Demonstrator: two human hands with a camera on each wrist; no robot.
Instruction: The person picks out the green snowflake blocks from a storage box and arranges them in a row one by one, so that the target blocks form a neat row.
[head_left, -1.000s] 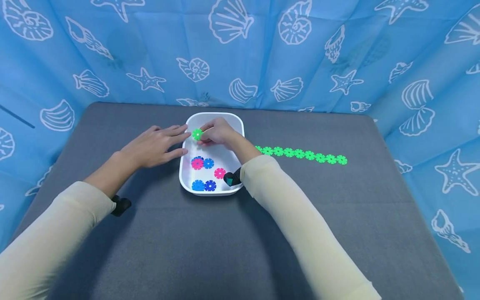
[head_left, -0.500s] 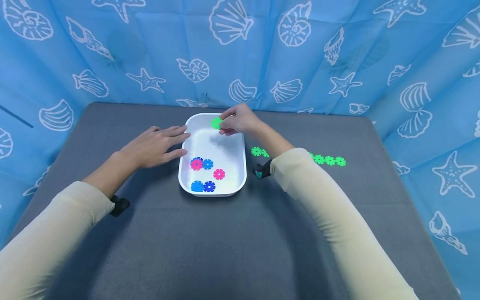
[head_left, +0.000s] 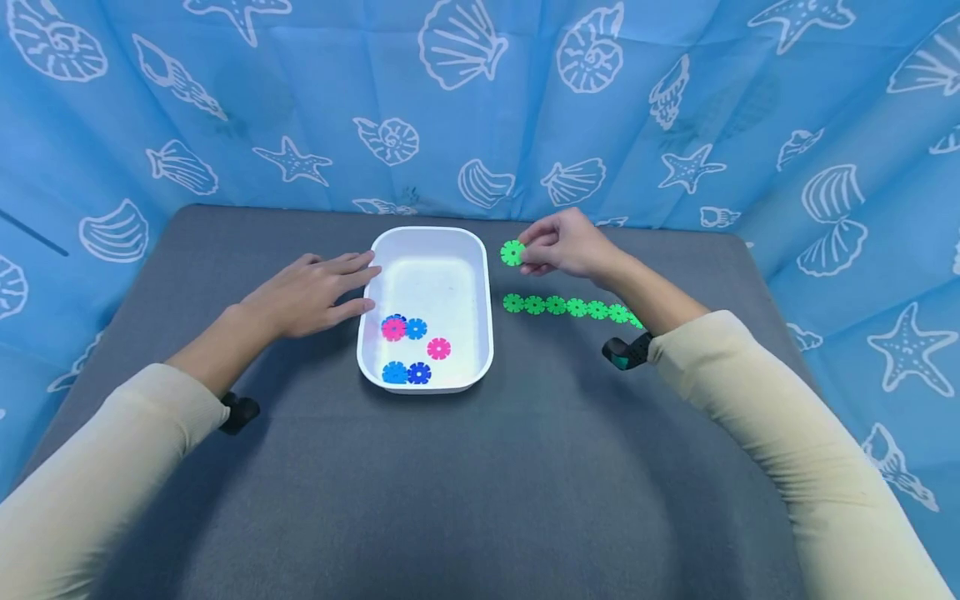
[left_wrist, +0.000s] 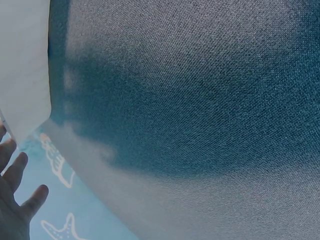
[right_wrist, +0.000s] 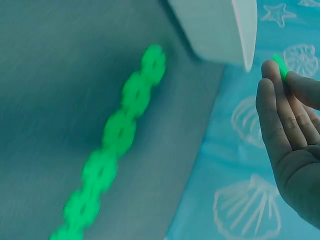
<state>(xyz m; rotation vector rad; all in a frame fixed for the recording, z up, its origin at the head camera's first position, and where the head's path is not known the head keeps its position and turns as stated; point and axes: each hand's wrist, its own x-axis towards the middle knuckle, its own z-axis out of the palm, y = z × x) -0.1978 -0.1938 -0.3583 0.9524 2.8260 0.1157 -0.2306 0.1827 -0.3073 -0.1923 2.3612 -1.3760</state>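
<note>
My right hand (head_left: pixel 570 243) pinches a green notched disc (head_left: pixel 512 253) between thumb and fingertips, held up to the right of the white tray (head_left: pixel 486 333). In the right wrist view the pinched disc (right_wrist: pixel 281 67) shows edge-on. Below it a row of green discs (head_left: pixel 555 305) lies on the table, its right end hidden by my forearm. With fingers spread, my left hand (head_left: pixel 311 292) touches the tray's left rim. Inside the tray are pink discs (head_left: pixel 438 348), light blue discs (head_left: pixel 394 372) and dark blue discs (head_left: pixel 419 373), some overlapping.
A grey cloth-covered table (head_left: pixel 420 483) carries everything. Close behind its far edge hangs a blue curtain (head_left: pixel 315 92) with white shell and starfish prints. A black wrist camera (head_left: pixel 628 352) sits under the right sleeve.
Carrying the green disc, my right hand has come up out of the tray and moved right past its rim. My left hand has stayed at the tray's left side.
</note>
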